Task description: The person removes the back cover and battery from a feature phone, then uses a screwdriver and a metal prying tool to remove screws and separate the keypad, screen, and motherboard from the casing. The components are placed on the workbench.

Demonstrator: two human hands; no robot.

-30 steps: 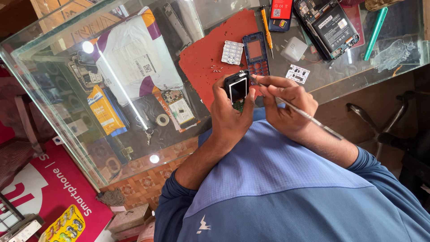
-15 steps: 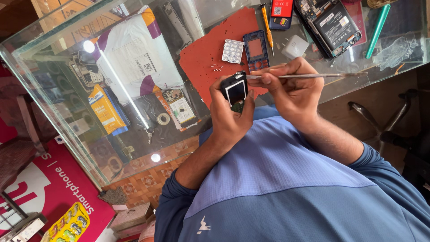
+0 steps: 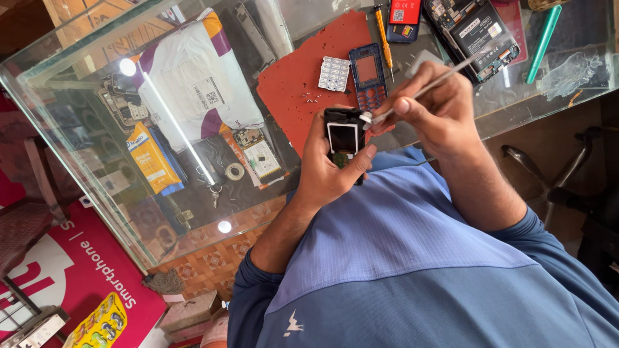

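Observation:
My left hand (image 3: 325, 171) grips a small opened phone body (image 3: 343, 136) with its bare screen facing me, held above the edge of the glass counter (image 3: 193, 212). My right hand (image 3: 433, 109) pinches thin metal tweezers (image 3: 445, 76), whose tip touches the phone's upper right corner. On the red mat (image 3: 303, 71) just beyond lie a white keypad (image 3: 334, 73), a blue phone front frame (image 3: 367, 72) and a few tiny screws (image 3: 311, 98).
A yellow-handled screwdriver (image 3: 383, 31), another opened phone (image 3: 476, 33), a red battery (image 3: 404, 11) and a green tool (image 3: 541, 40) lie at the counter's far side. Under the glass sit a white parcel bag (image 3: 193, 84), a yellow box (image 3: 149, 158) and a tape roll (image 3: 235, 171).
My right hand has lifted and turned, swinging the tweezers from pointing down past my arm to angling up over the counter, tip now at the phone. The left hand holds steady.

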